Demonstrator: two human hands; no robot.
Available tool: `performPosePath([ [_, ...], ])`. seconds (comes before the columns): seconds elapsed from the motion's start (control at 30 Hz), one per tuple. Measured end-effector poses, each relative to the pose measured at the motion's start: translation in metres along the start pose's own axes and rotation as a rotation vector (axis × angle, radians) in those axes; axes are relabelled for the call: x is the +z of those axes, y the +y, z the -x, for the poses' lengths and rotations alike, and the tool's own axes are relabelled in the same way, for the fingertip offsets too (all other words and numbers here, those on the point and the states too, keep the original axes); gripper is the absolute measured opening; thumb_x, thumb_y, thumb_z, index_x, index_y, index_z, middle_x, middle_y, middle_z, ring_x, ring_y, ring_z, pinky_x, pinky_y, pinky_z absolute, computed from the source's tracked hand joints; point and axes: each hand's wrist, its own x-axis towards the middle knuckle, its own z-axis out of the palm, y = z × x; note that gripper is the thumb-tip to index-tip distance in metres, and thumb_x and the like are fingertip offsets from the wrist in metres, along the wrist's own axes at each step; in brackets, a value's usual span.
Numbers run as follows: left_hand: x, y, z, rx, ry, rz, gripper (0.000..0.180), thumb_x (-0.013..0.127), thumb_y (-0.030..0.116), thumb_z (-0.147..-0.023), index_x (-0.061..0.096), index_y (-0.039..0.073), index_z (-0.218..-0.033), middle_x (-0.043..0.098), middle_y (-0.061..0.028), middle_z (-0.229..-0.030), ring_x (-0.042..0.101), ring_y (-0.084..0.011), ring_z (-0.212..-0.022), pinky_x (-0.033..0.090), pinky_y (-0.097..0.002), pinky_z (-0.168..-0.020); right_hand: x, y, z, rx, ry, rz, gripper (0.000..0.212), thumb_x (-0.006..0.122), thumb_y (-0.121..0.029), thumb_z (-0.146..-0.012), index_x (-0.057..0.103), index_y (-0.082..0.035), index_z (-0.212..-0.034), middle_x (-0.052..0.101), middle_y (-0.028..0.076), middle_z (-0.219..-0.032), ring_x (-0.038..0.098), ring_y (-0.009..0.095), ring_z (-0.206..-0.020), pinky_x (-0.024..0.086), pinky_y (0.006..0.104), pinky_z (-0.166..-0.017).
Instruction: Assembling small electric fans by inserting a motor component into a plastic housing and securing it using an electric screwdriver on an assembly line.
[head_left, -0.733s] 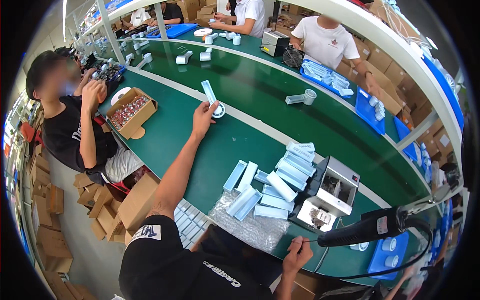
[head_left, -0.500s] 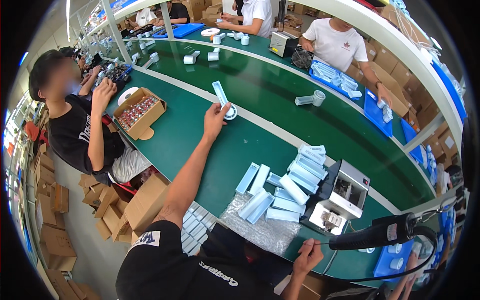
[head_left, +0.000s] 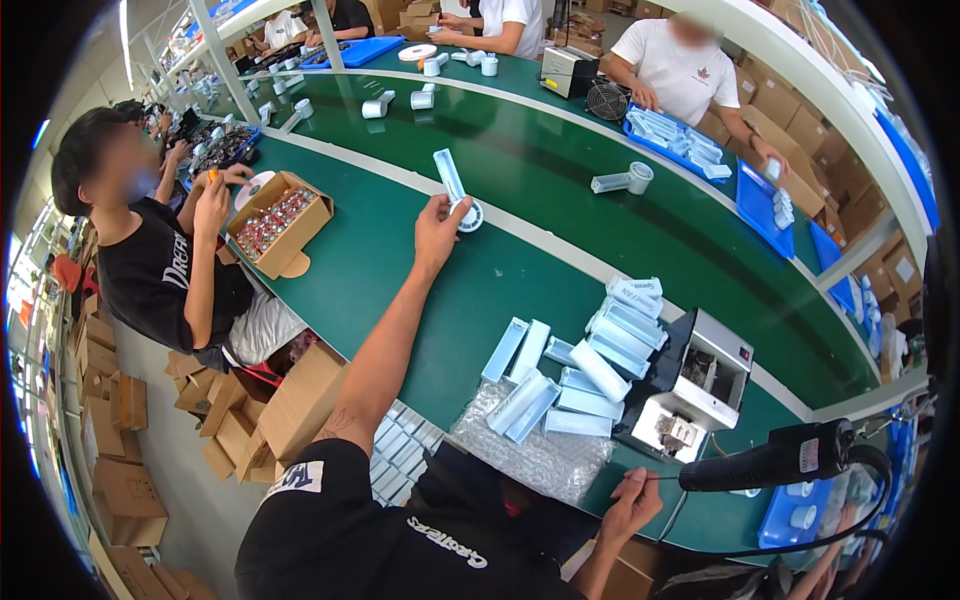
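My left hand (head_left: 439,232) is stretched out over the belt's near edge, its fingers closed on a light blue handheld-fan shell (head_left: 451,178). The shell's open trough-like handle points away from me, and its round ring end is by my fingertips. Low on the right, my right hand (head_left: 630,503) is pinched at the tip of the thin bit of a black electric screwdriver (head_left: 765,460). Whatever small thing is between those fingers is hidden. Between my hands lies a pile of light blue handle shells (head_left: 595,370), partly on bubble wrap (head_left: 535,455).
A metal box-shaped machine (head_left: 690,385) stands right of the pile. The green belt (head_left: 520,150) carries a fan shell (head_left: 622,180). A carton of small red-and-silver parts (head_left: 280,225) sits by a co-worker at left. Blue trays (head_left: 765,210) line the far side, near another worker.
My view has shifted slightly; both my hands keep their grips. The co-worker at left now holds up a small orange thing. The worker across has lifted a piece from the blue tray.
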Motion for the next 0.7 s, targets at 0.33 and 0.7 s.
performPosePath([
  [0.33,-0.0012,0.0006,0.0023,0.005,0.0,0.004,0.055,0.077,0.045,-0.093,0.067,-0.003,-0.12,0.073,-0.0065,-0.095,0.067,-0.01,-0.077,0.052,-0.0247,-0.056,-0.0018,0.0044,-0.0005,-0.04,-0.054,0.021,0.031,0.055,-0.014,-0.107,0.062,0.004,-0.083,0.052,0.003,-0.06,0.045,0.008,-0.05,0.032,0.0272,-0.047],
  [0.7,-0.0026,0.0028,0.0032,-0.02,-0.031,-0.042,0.052,0.073,0.043,-0.098,0.065,-0.001,-0.124,0.073,-0.0045,-0.101,0.066,-0.008,-0.083,0.049,-0.0222,-0.057,0.0004,0.0017,0.0003,-0.05,-0.044,0.023,0.032,0.055,-0.017,-0.109,0.06,0.002,-0.083,0.047,-0.001,-0.059,0.04,0.003,-0.052,0.028,0.0244,-0.048],
])
